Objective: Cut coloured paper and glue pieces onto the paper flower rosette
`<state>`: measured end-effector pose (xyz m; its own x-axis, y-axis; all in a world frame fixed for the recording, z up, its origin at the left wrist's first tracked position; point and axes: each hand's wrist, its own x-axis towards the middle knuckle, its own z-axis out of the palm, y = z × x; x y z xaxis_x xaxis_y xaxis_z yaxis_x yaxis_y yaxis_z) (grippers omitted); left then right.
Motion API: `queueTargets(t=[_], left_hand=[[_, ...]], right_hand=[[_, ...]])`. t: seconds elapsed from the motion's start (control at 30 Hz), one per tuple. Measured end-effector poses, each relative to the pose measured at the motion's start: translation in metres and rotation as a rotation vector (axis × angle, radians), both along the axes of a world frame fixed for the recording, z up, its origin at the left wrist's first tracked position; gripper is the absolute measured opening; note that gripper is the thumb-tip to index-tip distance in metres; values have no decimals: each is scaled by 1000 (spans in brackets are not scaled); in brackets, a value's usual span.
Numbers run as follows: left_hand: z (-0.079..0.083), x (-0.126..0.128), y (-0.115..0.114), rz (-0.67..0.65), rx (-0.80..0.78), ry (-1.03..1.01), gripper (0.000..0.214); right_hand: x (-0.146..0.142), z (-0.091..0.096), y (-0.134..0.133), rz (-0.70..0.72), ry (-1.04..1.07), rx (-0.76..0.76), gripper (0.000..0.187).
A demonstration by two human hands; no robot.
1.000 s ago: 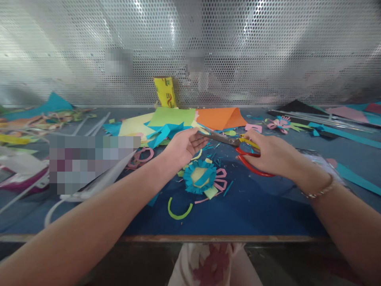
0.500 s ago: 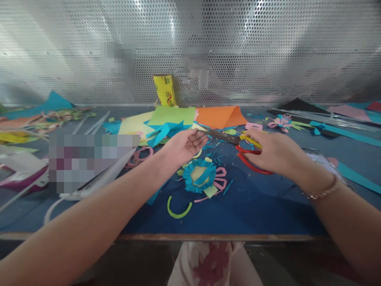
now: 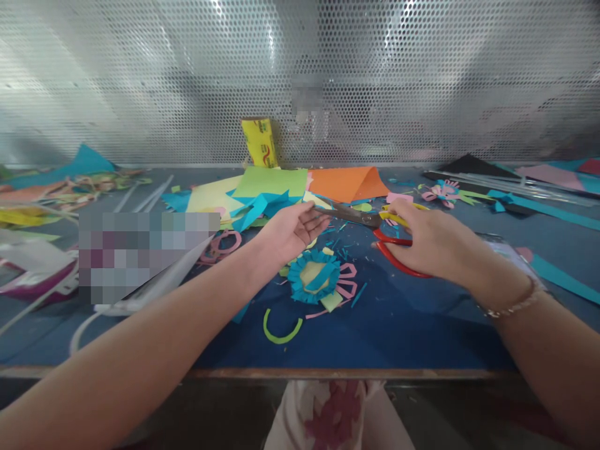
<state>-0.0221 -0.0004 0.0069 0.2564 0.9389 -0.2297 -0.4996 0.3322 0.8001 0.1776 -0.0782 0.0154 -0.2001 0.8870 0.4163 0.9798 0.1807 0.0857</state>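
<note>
**Scissors (image 3: 370, 219) tips right by left hand (image 3: 300, 228): nick and miscut risk**

Clock centre = the blue fringed paper flower (image 3: 314, 277) on the counter (image 3: 398, 337).

Left hand, just before 12 o'clock: thumb and index pinched together, other fingers loosely curled. The pale-yellow paper slip (image 3: 315, 199) shows at the pinch; can't tell if I've really got hold of it. Right hand (image 3: 426, 240), 2 o'clock: curled round the scissors' red and yellow handles, firm enough. Blades run toward 12, ending at my left fingertips; gap between blades unclear.

Main risk, my judgement: skin nick, caused by tips and fingertips sharing one spot, with fingers partly hiding the cut. Second: crooked cut or paper folding between the blades, if the pinch is loose or the piece tiny. Third: if my left wrist drops, it could crush the flower's fringe, just below. Dropped bits could get lost among the blue offcuts (image 3: 344, 252) at 1 o'clock. A careless sweep could shift the pink paper loops (image 3: 347, 281) at 3 or the green paper arc (image 3: 282, 337) at 7. Orange sheet (image 3: 344, 185) near 1 lies beyond the blades, lower risk.
</note>
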Motion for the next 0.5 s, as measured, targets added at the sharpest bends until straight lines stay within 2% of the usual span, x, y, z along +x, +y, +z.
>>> queueTargets(t=[0.5], left_hand=[[-1,-1,-2,-14,-33,-28,18]], right_hand=[[-1,1,0,28,33,-14,41]])
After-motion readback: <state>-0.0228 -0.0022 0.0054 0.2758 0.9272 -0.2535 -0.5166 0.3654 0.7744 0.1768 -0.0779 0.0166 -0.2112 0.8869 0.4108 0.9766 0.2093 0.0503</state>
